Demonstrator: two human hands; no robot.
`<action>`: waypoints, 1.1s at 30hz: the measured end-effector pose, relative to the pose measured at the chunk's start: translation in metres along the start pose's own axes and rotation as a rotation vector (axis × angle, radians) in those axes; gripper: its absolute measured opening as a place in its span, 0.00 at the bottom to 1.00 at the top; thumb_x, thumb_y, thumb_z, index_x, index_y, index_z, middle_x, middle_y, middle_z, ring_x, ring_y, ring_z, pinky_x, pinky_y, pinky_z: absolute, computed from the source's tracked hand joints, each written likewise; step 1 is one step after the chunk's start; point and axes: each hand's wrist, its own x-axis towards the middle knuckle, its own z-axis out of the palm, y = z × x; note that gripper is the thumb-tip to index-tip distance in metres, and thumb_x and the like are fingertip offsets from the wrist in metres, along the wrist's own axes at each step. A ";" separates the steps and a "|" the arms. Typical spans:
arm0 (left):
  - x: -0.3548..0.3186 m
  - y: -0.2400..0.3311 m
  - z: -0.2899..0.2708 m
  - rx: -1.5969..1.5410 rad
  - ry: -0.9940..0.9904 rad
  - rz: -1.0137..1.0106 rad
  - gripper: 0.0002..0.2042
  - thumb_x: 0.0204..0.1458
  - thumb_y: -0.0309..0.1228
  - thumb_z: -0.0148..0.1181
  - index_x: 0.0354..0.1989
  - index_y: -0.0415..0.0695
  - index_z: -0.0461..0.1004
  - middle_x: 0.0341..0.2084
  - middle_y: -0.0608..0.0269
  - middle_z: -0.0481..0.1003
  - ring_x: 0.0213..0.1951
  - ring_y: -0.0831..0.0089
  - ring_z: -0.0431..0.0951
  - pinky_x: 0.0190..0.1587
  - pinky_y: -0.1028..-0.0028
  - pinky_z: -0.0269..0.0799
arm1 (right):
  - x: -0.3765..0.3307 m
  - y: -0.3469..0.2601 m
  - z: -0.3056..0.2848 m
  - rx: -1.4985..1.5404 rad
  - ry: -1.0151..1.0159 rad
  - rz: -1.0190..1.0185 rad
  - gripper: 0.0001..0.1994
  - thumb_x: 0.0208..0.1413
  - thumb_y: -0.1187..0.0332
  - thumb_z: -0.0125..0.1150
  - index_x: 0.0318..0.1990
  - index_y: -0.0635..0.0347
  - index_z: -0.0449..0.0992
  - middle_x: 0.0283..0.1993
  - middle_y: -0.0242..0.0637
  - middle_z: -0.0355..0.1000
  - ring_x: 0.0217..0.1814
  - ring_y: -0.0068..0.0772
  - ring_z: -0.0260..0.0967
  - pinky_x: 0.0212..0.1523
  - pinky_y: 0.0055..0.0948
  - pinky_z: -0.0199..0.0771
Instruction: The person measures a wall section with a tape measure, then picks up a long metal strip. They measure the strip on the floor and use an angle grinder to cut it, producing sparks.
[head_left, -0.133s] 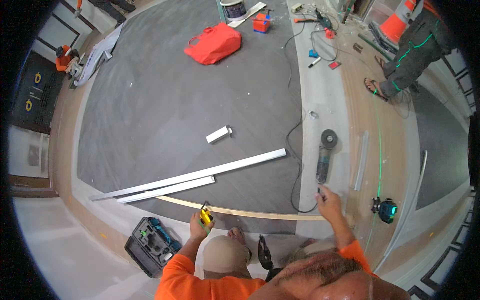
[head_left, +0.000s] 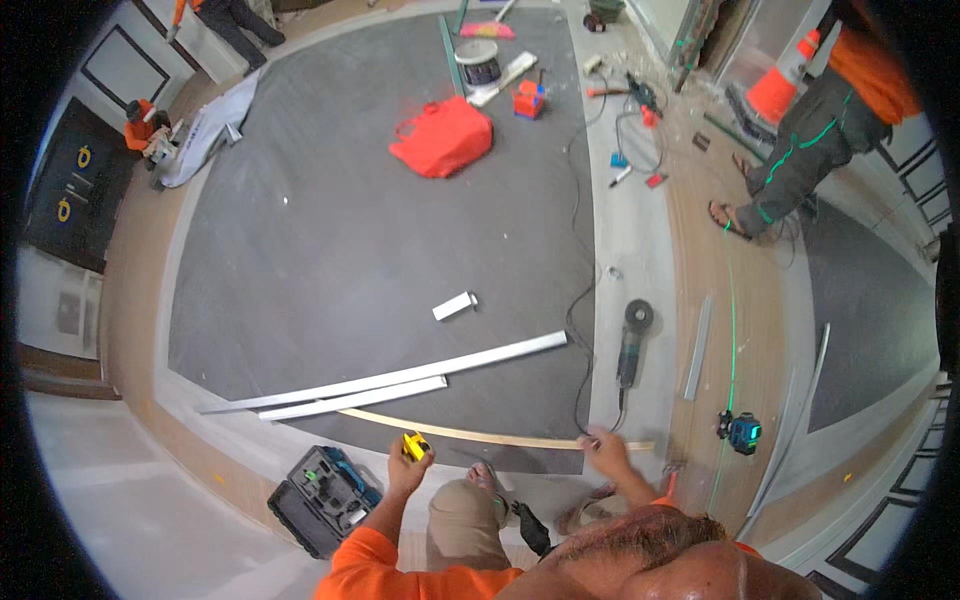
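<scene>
Two hands at work: left hand (head_left: 405,467) clamped on yellow tape measure (head_left: 415,445), right hand (head_left: 603,450) pinching its blade (head_left: 500,436) onto the floor (head_left: 330,260), measurement apparently mid-reading, metal strips (head_left: 390,380) beside it lying untouched.

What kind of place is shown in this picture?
Probably a room under renovation or fit-out. An angle grinder with its cord lies on the floor, long metal strips lie beside it, and a green laser level stands near the wall.
</scene>
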 end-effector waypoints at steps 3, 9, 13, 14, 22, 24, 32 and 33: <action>0.011 0.091 -0.013 -0.488 -0.046 0.028 0.31 0.50 0.31 0.72 0.60 0.43 0.61 0.40 0.58 0.74 0.37 0.70 0.79 0.27 0.74 0.80 | -0.001 -0.111 -0.002 0.195 -0.199 -0.058 0.31 0.54 0.53 0.70 0.59 0.64 0.72 0.46 0.48 0.77 0.48 0.42 0.77 0.49 0.41 0.75; -0.105 0.219 -0.075 -0.884 -0.387 -0.282 0.39 0.55 0.32 0.69 0.69 0.49 0.47 0.55 0.47 0.68 0.53 0.52 0.75 0.48 0.46 0.81 | -0.084 -0.336 -0.082 0.080 -0.295 -0.420 0.49 0.48 0.45 0.72 0.69 0.71 0.57 0.67 0.62 0.61 0.70 0.54 0.60 0.70 0.43 0.59; -0.148 0.294 -0.106 -0.993 -0.581 -0.361 0.37 0.59 0.35 0.65 0.70 0.52 0.47 0.52 0.51 0.71 0.49 0.54 0.78 0.48 0.49 0.78 | -0.088 -0.389 -0.114 0.179 -0.452 -0.464 0.53 0.47 0.47 0.75 0.73 0.66 0.51 0.72 0.60 0.54 0.75 0.50 0.55 0.72 0.39 0.56; -0.147 0.308 -0.108 -0.991 -0.615 -0.351 0.37 0.59 0.35 0.64 0.70 0.52 0.46 0.53 0.51 0.71 0.49 0.55 0.78 0.47 0.51 0.79 | -0.092 -0.403 -0.122 0.209 -0.463 -0.373 0.52 0.47 0.50 0.76 0.73 0.64 0.51 0.72 0.60 0.55 0.74 0.48 0.57 0.70 0.38 0.58; -0.122 0.432 -0.122 -0.807 -0.647 -0.202 0.36 0.58 0.35 0.66 0.69 0.46 0.47 0.47 0.52 0.74 0.42 0.64 0.80 0.43 0.66 0.78 | -0.039 -0.424 -0.173 0.159 -0.258 -0.505 0.46 0.45 0.57 0.75 0.69 0.67 0.59 0.60 0.58 0.69 0.63 0.49 0.69 0.64 0.38 0.65; -0.106 0.449 -0.126 -0.963 -0.761 -0.219 0.27 0.61 0.30 0.61 0.65 0.47 0.53 0.46 0.54 0.74 0.43 0.65 0.80 0.48 0.63 0.78 | -0.016 -0.435 -0.194 0.220 -0.319 -0.546 0.45 0.48 0.55 0.74 0.70 0.66 0.58 0.62 0.56 0.69 0.64 0.46 0.68 0.64 0.37 0.65; -0.038 0.530 -0.126 -0.936 -0.858 -0.197 0.10 0.64 0.30 0.55 0.51 0.43 0.71 0.44 0.59 0.77 0.44 0.67 0.81 0.48 0.68 0.82 | 0.037 -0.489 -0.290 0.248 -0.473 -0.541 0.43 0.51 0.50 0.72 0.71 0.60 0.60 0.59 0.50 0.73 0.62 0.40 0.70 0.62 0.35 0.66; -0.030 0.543 -0.126 -0.902 -0.924 -0.204 0.09 0.64 0.30 0.55 0.50 0.43 0.71 0.42 0.59 0.78 0.43 0.67 0.81 0.48 0.68 0.82 | 0.041 -0.491 -0.301 0.243 -0.479 -0.515 0.43 0.51 0.49 0.72 0.71 0.59 0.61 0.59 0.50 0.73 0.62 0.40 0.70 0.62 0.35 0.66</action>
